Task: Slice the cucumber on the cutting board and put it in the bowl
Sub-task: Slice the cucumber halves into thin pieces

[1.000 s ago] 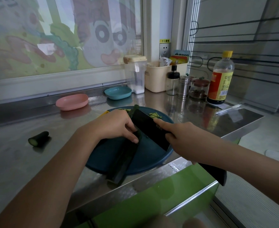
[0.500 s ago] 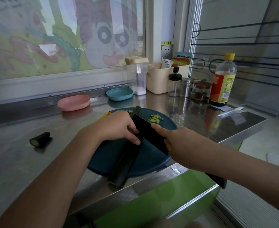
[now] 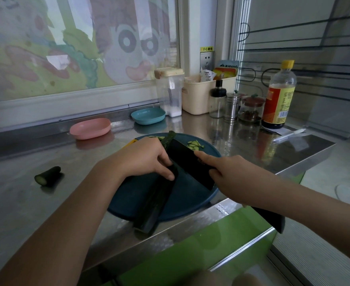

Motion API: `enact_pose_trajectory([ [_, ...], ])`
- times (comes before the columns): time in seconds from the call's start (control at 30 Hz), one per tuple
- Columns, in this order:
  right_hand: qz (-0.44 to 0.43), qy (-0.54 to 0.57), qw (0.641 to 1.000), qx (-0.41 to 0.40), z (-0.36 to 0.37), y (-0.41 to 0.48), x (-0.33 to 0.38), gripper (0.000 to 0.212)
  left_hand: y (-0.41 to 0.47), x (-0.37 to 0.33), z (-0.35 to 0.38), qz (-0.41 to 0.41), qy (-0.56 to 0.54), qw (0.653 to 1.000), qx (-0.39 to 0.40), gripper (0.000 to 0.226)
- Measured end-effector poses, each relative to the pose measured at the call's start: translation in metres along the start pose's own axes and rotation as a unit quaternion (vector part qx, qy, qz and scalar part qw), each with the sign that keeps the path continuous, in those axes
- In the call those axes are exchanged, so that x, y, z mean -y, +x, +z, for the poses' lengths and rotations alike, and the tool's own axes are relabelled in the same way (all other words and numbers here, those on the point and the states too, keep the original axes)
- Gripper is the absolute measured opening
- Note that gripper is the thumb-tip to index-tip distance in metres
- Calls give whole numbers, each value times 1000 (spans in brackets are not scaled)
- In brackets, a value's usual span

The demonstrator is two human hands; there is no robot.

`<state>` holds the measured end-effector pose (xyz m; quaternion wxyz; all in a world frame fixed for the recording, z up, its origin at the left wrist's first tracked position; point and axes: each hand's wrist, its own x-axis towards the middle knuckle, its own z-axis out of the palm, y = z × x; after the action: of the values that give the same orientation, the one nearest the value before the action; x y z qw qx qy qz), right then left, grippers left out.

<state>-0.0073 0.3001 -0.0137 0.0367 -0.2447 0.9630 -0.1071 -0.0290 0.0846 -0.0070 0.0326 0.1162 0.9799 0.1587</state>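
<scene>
A long dark cucumber (image 3: 155, 205) lies across the round dark-blue cutting board (image 3: 190, 201), its near end past the counter edge. My left hand (image 3: 143, 159) holds it down with curled fingers. My right hand (image 3: 230, 176) grips a black knife (image 3: 188, 162), forefinger stretched along the blade's spine; the blade stands on the cucumber right beside my left fingers. Thin cucumber slices (image 3: 193, 144) lie at the board's far side. A pink bowl (image 3: 90, 128) and a blue bowl (image 3: 148, 116) sit behind the board.
A cut cucumber end (image 3: 47, 176) lies on the steel counter to the left. At the back right stand a clear canister (image 3: 171, 92), a cream bin (image 3: 199, 96), seasoning jars (image 3: 232, 106) and a sauce bottle (image 3: 278, 96). The counter edge runs just below the board.
The knife blade and the slices pile have stayed in nearly the same place while cutting; both hands sit slightly further along the cucumber. The view has shifted a little.
</scene>
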Motion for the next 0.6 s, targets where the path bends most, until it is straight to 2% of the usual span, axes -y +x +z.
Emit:
enact_pose_trajectory([
  [0.6, -22, -22, 999, 29, -7, -8, 2, 55, -3, -4, 0, -8, -18, 1000, -1, 37],
])
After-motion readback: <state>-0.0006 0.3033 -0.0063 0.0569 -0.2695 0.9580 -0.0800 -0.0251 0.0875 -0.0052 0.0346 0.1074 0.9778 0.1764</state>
